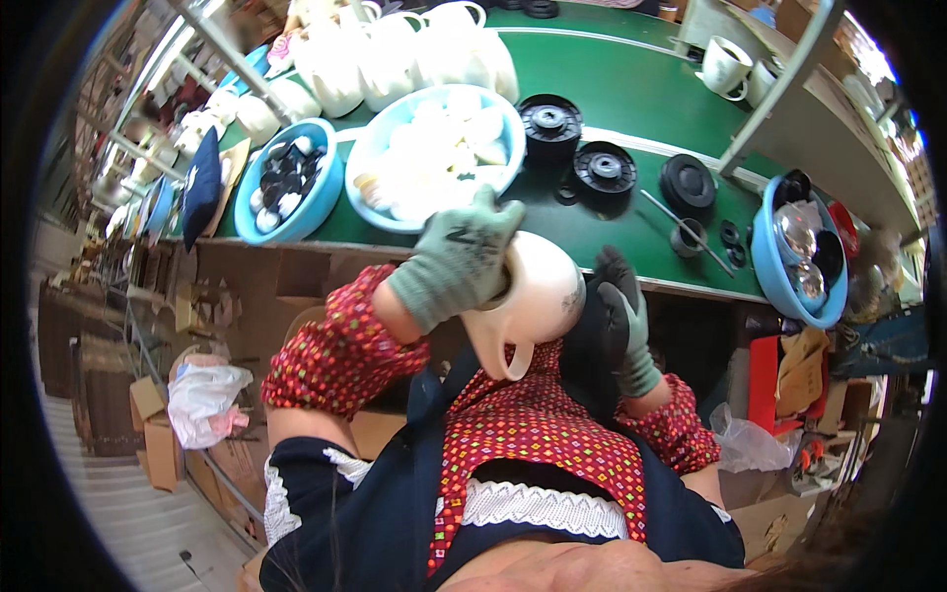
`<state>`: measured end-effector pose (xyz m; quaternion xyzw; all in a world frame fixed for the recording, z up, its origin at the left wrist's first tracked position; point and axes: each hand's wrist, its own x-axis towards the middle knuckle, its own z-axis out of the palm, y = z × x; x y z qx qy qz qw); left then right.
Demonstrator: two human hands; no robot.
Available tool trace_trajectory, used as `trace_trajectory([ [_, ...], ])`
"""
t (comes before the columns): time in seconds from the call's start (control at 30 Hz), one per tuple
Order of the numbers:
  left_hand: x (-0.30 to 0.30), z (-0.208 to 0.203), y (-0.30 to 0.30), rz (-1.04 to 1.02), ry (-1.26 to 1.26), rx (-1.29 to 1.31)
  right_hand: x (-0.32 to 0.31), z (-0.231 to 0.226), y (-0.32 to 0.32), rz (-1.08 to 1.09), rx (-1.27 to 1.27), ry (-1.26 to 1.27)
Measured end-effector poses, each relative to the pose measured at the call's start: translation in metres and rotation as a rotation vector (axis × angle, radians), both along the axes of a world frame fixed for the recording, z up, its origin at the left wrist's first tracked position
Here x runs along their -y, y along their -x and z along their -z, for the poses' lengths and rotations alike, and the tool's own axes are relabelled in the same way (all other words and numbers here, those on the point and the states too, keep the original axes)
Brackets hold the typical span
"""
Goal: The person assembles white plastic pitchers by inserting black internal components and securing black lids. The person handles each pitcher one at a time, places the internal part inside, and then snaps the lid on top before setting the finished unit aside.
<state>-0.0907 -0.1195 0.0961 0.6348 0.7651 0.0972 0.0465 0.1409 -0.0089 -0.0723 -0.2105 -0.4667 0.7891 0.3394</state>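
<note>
Dark lace-trimmed clothing [552, 508] lies nearest the camera, below a red patterned apron [552, 429]. Above the apron, the gloved left hand [459, 261] grips a white handled jug [541, 291] at its mouth end. The jug is held tilted in front of the bench edge, base toward the right. The gloved right hand [621, 316] stands open just beside the base; contact cannot be confirmed.

Step in hand, as judged: handling or inspecting the jug. The next move calls for a firm left grip and right-hand support at the base.

The green bench [631, 74] carries a blue basin of white parts [355, 197], a smaller basin of black and white parts [321, 207], black round parts [604, 168], a grey cup [688, 237] and, at right, another blue basin [767, 257]. White jugs [390, 64] stand behind. Cardboard boxes [158, 449] and a white plastic bag [202, 400] occupy the floor area at left.
</note>
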Motion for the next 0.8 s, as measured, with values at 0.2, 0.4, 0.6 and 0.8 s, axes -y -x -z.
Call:
trace_trajectory([
  [0.2, -0.004, 0.038, 0.002, 0.115, 0.09, -0.022, 0.016, -0.088, 0.018, -0.301, 0.401, -1.196],
  [0.4, 0.047, 0.015, 0.039, 0.342, -0.092, 0.489, 0.007, -0.098, 0.013, -0.391, 0.417, -1.176],
  [0.6, 0.055, 0.062, 0.034, 0.343, -0.07, 0.352, 0.005, -0.11, 0.025, -0.479, 0.485, -1.34],
  [0.8, 0.042, 0.075, 0.025, 0.357, -0.171, 0.528, 0.018, -0.104, 0.035, -0.376, 0.65, -1.456],
])
